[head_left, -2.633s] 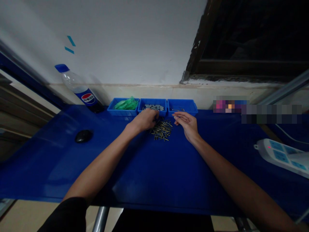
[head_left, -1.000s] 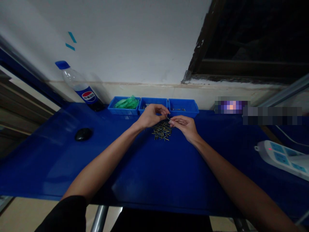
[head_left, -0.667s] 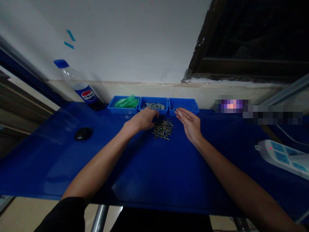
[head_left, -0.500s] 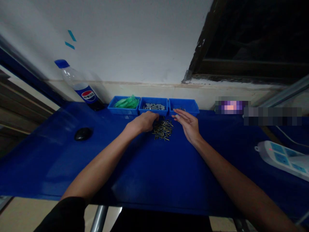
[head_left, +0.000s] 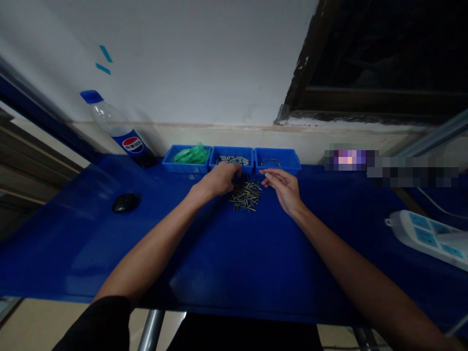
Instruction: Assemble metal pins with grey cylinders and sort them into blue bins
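Observation:
My left hand is bent down with curled fingers, between the front of the middle blue bin and a pile of thin screws or nails. Its fingertips are mostly hidden, so what they hold cannot be made out. To the right of the pile, my right hand has its fingers stretched loosely leftward, apart from the thumb, and nothing shows in them. It is just in front of the right blue bin, where a few thin metal pieces lie. Grey metal cylinders fill part of the middle bin.
A left blue bin holds crumpled green plastic. A cola bottle stands by the wall, with a black computer mouse nearer me. On the right lies a white power strip. Everything rests on a blue table.
My left hand has risen slightly toward the middle bin. My right hand has drawn its fingers a little closer together and down, uncovering more of the right bin. The view has shifted slightly.

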Demonstrator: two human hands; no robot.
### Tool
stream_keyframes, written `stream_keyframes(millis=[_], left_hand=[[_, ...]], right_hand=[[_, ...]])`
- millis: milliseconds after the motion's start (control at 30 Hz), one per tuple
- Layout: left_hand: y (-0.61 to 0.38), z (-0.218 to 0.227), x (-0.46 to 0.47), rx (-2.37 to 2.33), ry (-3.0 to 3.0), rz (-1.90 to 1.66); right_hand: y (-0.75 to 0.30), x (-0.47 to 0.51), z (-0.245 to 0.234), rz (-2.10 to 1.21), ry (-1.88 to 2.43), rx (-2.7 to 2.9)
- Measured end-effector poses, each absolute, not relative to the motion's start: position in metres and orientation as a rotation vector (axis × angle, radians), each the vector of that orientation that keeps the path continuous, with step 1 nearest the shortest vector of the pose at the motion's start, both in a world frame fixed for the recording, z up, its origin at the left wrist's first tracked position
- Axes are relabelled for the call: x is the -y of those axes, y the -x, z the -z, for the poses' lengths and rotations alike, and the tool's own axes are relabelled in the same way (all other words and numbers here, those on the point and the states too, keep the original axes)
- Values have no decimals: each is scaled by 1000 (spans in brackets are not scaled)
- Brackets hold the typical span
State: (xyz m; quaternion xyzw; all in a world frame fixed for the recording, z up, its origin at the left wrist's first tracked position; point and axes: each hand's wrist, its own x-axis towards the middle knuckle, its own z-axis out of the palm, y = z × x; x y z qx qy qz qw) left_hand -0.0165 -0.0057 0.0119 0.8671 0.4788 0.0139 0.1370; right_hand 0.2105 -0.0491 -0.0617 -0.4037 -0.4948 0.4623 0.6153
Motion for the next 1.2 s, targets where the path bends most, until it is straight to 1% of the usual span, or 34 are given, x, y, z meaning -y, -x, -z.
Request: stream_keyframes(millis=[200,367,467,600,767,867,1033,1200], left_hand=[[18,-10,8,-1373,-2514,97],[17,1,5,-1369,-2484,1],[18,3,2,-1354,-2481,-94],[16,-5,2,-1275,-2464,-309],[7,-12,5,-1148,-2290,-785],[2,-9,4,-1080,-2089,-968],[-4,-3,2,-1019,-1872,-1048],[-3,0,3,-978,-1832,-987]], right_hand=[[-210,50,60,-1077,960,1140],[-211,48,62,-1082,965,1130],[-211,48,63,-1092,960,1117],[-212,48,63,-1091,961,1123],[-211,49,64,-1053,967,1224],[-208,51,63,-1011,1001,1339],[-203,58,61,-919,991,1507],[-202,57,61,-899,1014,1510]])
